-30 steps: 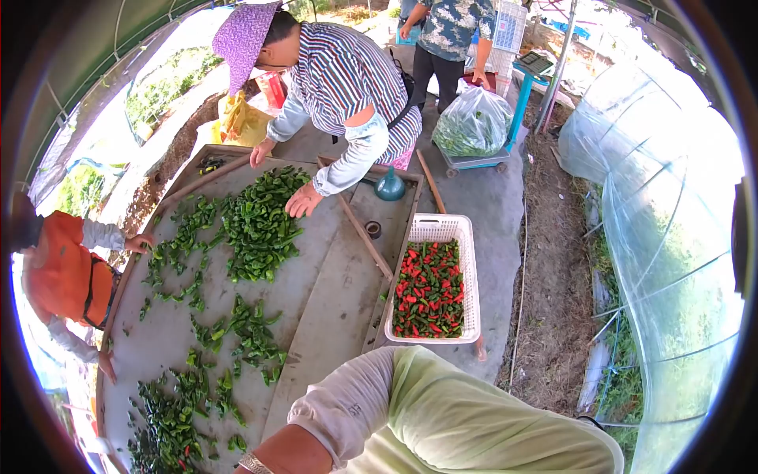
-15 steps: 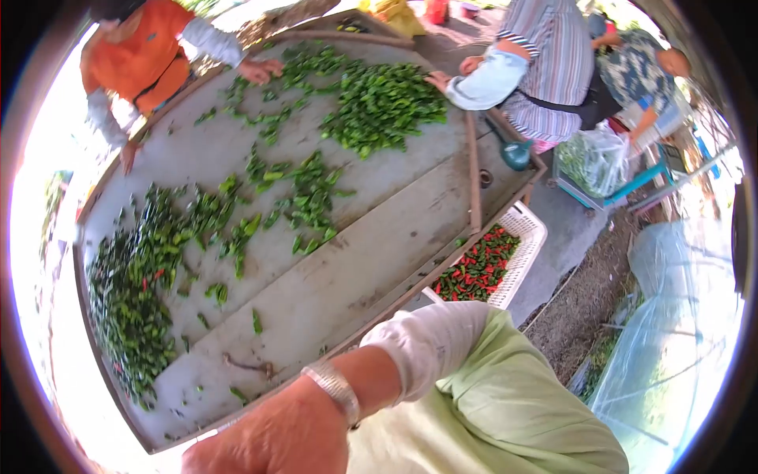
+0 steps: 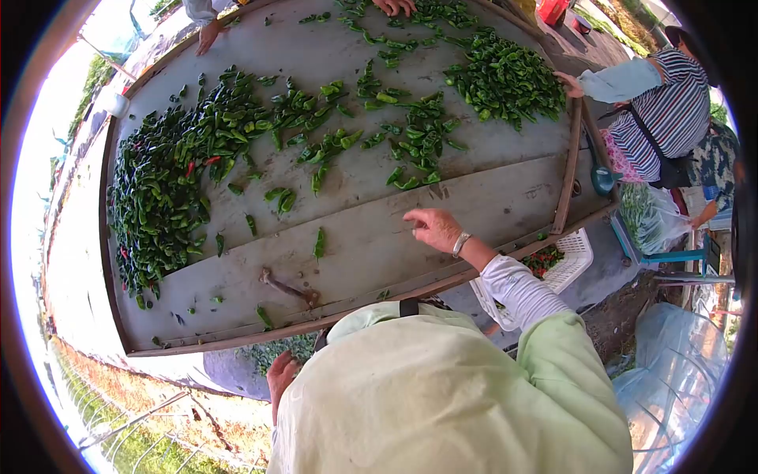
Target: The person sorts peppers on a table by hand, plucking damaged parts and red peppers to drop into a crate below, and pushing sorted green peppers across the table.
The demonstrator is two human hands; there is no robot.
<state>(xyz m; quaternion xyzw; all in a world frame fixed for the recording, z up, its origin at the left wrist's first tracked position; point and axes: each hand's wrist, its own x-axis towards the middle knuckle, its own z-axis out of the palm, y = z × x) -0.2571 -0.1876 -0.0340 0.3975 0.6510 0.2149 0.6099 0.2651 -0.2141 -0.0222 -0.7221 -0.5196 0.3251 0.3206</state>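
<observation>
My right hand (image 3: 436,229), with a silver bracelet at the wrist, is over the front part of the grey table (image 3: 489,189). Its fingers are loosely bent and apart, the index finger stretched left, with nothing visible between them. Low beside my body is my left hand (image 3: 282,379), near the table's front edge; its fingers are partly hidden. Green peppers (image 3: 426,142) lie scattered beyond my right hand. A big heap of green peppers (image 3: 158,189) with a few red ones covers the left end. Another green pepper heap (image 3: 509,79) sits at the far right.
A white basket (image 3: 572,261) with red and green peppers stands below the table's edge, partly behind my forearm. A twig (image 3: 288,288) lies near the front rim. Across the table are one person's hands (image 3: 395,6); a person in stripes (image 3: 671,110) touches the right heap.
My right hand has moved from the bottom of the view, across my body, to over the table. My left hand has come into view. The camera view has shifted.
</observation>
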